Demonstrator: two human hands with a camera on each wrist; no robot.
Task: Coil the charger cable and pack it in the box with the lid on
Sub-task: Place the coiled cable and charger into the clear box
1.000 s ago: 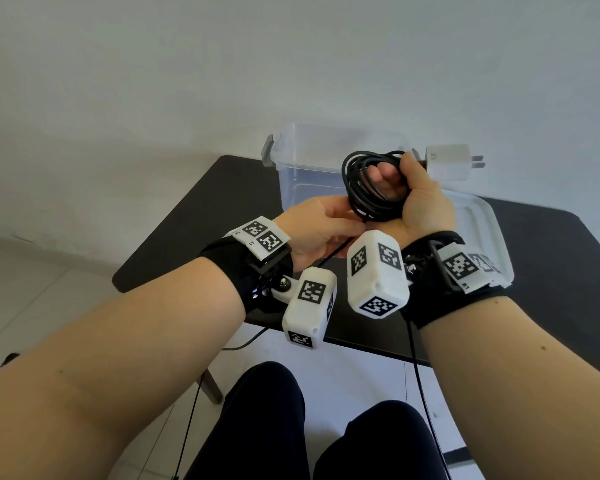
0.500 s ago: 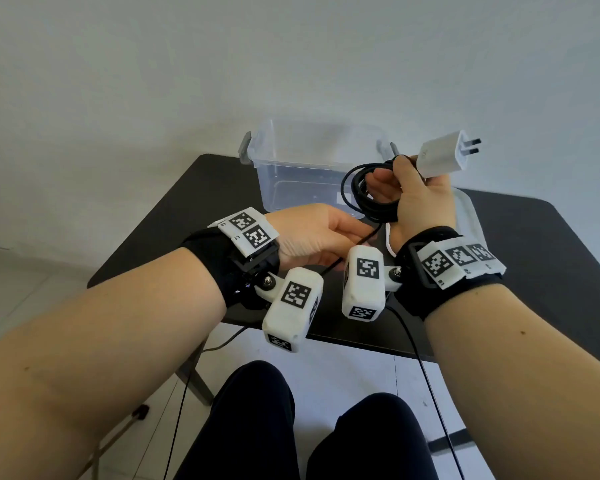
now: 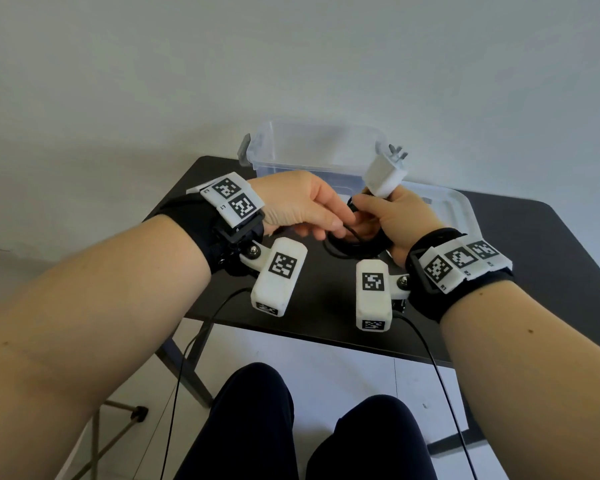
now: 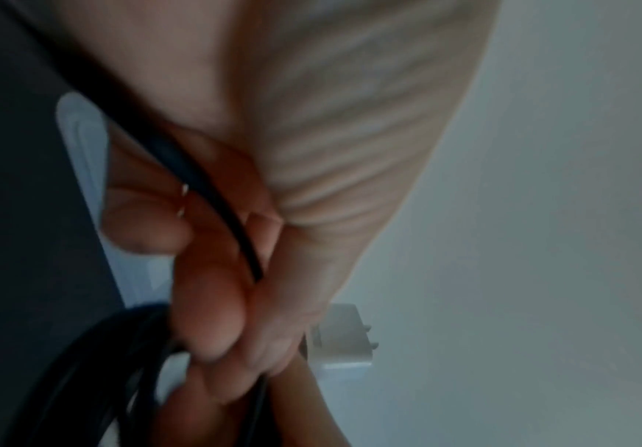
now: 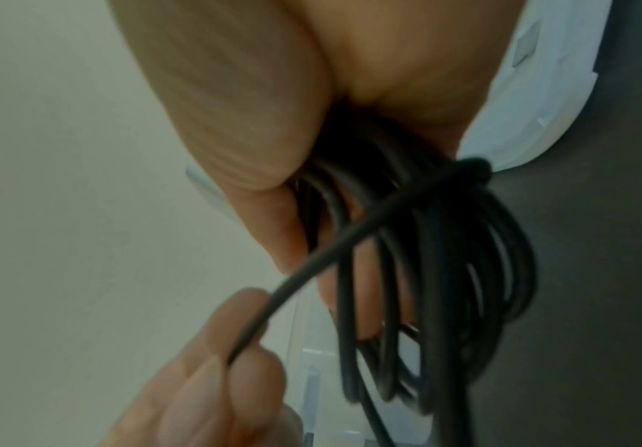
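My right hand (image 3: 388, 216) grips a bundle of black cable loops (image 5: 446, 272), with the white charger plug (image 3: 385, 174) sticking up above its thumb. The coil (image 3: 357, 245) hangs below that hand over the table. My left hand (image 3: 312, 211) pinches the loose end of the cable (image 4: 212, 193) between its fingers, right beside the right hand. That strand (image 5: 312, 263) runs across the loops. The clear plastic box (image 3: 312, 150) stands open behind both hands. Its clear lid (image 3: 461, 209) lies flat to the right of it.
The black table (image 3: 541, 251) has bare surface to the right of the lid. Thin black leads (image 3: 187, 344) hang from the wrist cameras down past my knees (image 3: 257, 420). A plain wall rises behind the table.
Both hands have dropped lower toward the table. The left hand has moved up against the right and drawn the cable end across the coil. The plug now tilts upward.
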